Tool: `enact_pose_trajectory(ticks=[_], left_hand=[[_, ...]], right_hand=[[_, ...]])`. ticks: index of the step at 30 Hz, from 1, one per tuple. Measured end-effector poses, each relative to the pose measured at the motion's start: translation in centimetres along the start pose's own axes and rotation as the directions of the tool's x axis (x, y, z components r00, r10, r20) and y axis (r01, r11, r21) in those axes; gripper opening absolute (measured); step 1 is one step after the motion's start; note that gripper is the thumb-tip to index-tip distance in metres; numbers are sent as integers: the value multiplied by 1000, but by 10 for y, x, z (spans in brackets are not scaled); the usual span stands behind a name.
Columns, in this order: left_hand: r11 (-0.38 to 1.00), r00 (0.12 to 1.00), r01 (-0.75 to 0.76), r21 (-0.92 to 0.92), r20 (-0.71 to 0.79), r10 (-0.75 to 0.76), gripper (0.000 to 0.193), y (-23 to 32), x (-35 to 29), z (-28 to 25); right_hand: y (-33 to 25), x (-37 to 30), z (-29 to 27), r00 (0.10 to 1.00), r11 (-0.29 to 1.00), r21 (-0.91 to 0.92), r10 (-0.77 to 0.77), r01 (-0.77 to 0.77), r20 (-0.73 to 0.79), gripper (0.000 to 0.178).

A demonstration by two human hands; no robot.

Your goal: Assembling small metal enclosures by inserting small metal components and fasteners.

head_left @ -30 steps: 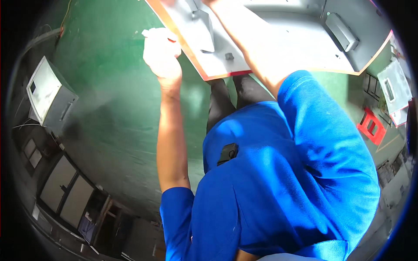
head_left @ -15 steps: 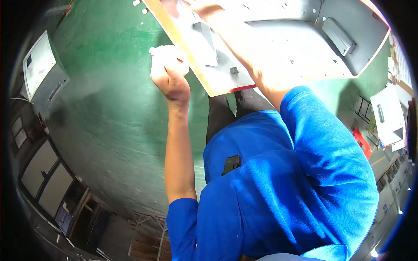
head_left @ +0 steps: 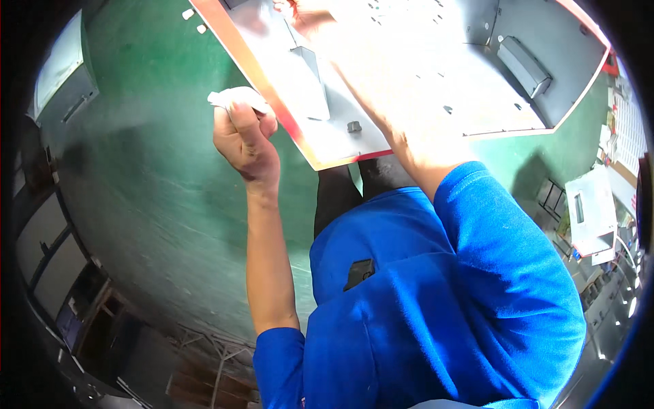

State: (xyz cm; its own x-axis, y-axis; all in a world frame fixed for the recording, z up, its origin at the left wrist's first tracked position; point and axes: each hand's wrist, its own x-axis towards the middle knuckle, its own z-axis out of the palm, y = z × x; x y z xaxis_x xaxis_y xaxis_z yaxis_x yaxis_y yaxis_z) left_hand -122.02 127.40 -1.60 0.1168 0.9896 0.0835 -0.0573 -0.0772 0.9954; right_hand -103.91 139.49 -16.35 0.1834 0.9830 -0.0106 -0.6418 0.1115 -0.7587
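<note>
My left hand [head_left: 248, 140] is closed around a crumpled white wad [head_left: 244, 97], cloth or paper, whose end sticks out past the fingers. It is held up over the green floor, just left of an open metal cabinet [head_left: 253, 82] with an orange-red rim. My right arm reaches across the cabinet's inside. At the top edge my right hand [head_left: 308, 19] has its fingers bent together near the left inner wall; glare hides what they may hold. Below that hand stands an upright grey metal plate [head_left: 312, 75]. A small dark block [head_left: 353, 127] sits near the cabinet's close corner.
A long grey housing [head_left: 524, 66] is fixed to the cabinet's right inner wall. Two small white pegs [head_left: 195, 21] stick out on its left outside. A white metal box [head_left: 60, 65] stands at far left, another white cabinet [head_left: 591, 210] at right. Dark framed furniture [head_left: 58, 255] lines the lower left.
The view has shifted, so the cabinet sits lower and further left. My left hand, still closed on the white wad, appears lower and further left. My right hand stays inside the cabinet.
</note>
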Motion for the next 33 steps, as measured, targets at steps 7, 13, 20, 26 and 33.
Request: enact_pose_trajectory(ticks=[7,13,20,26,33], left_hand=[[999,999,21,-24,-47,-22,33,7,-18,4],[997,1000,12,-76,8,-11,27,0,-12,0],[984,1000,-26,-178,3,27,27,-28,-22,-6],[980,998,-58,-193,26,64,31,-42,-37,-15],[972,997,76,-220,-9,-80,32,-32,-42,-17]], right_hand=[[4,-14,3,999,998,-50,33,-31,31,14],[1,-33,-1,999,993,-118,34,-32,14,13],[-9,-66,8,999,973,-227,42,-37,16,13],[-47,-124,32,996,890,-451,86,-63,31,13],[-109,-177,115,913,415,-867,169,275,371,21]])
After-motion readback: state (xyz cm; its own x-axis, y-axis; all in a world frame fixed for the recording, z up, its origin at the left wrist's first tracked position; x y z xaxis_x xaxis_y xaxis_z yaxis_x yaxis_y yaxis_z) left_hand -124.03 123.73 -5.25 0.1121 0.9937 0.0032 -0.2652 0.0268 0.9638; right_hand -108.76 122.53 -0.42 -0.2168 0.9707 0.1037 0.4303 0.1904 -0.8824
